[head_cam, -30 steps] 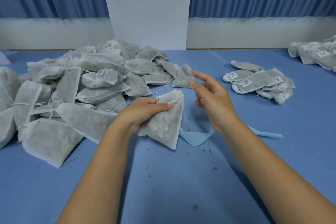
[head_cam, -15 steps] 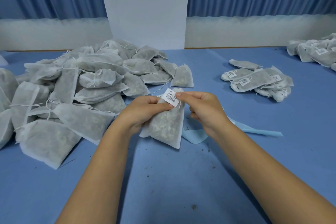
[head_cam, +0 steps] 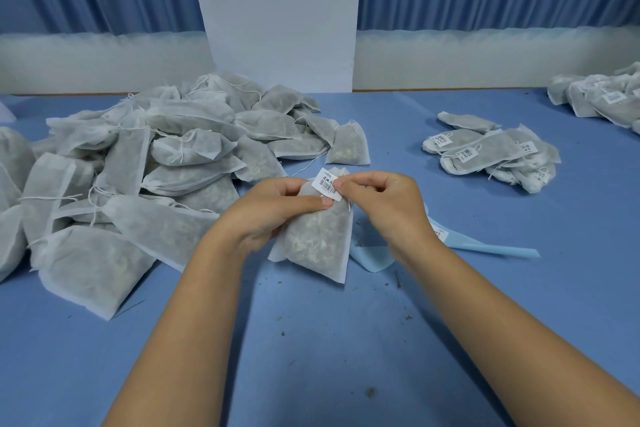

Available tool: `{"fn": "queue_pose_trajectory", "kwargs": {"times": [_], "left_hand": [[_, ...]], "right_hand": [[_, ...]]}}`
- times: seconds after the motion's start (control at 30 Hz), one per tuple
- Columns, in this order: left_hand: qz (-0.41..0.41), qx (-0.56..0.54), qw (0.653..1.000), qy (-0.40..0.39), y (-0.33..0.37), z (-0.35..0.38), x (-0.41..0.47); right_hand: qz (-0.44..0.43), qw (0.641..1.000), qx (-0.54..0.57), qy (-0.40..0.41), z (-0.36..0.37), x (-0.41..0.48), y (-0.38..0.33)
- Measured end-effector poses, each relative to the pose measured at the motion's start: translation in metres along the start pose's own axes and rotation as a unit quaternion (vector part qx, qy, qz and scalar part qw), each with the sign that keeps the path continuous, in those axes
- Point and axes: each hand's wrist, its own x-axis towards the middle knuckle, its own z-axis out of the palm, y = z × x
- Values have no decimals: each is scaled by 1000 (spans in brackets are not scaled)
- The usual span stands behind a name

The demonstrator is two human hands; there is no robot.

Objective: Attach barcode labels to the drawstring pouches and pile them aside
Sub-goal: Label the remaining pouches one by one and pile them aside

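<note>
1. Left hand (head_cam: pixel 273 208): fingers curled round the neck of one pouch (head_cam: pixel 315 243), thumb laid flat across its front. The thumb tip touches the lower edge of the label (head_cam: pixel 327 188).
2. Right hand (head_cam: pixel 381 204): thumb and forefinger pinch the right end of the label at the pouch mouth. The other fingers are tucked in. I cannot tell if the string is in the pinch too.
3. The pouch hangs tilted below both sets of fingertips, its bottom corner resting on the table (head_cam: pixel 311 357).
4. Count in hand: one pouch, one label.
5. Just beyond the fingertips: one single pouch (head_cam: pixel 347 146) lying apart from the rest, no label visible on it.
6. Left of the left fingers: big heap (head_cam: pixel 173 163) of unlabelled pouches, too many to count.
7. Right of the right fingers, well apart: small pile (head_cam: pixel 491 156) with at least three barcode tags showing.
8. Further right, at the frame edge: second pile (head_cam: pixel 602 97), two tags readable.
9. Under the right wrist: one blue backing strip (head_cam: pixel 498 249) lying flat on the table.
</note>
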Motion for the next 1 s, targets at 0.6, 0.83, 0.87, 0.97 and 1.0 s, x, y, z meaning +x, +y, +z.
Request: {"fn": "queue_pose_trajectory", "kwargs": {"times": [0.6, 0.83, 0.87, 0.97, 1.0], "left_hand": [[14, -37, 998, 50, -5, 6, 9], [22, -51, 997, 60, -7, 7, 12], [24, -57, 995, 74, -7, 6, 13], [26, -81, 990, 114, -7, 4, 15], [25, -81, 988, 126, -8, 5, 16]], "right_hand": [[134, 980, 47, -141, -6, 7, 1], [109, 988, 43, -105, -2, 4, 0], [105, 989, 25, -99, -1, 2, -3], [75, 990, -76, -92, -2, -1, -7], [46, 988, -118, -85, -3, -2, -7]]}}
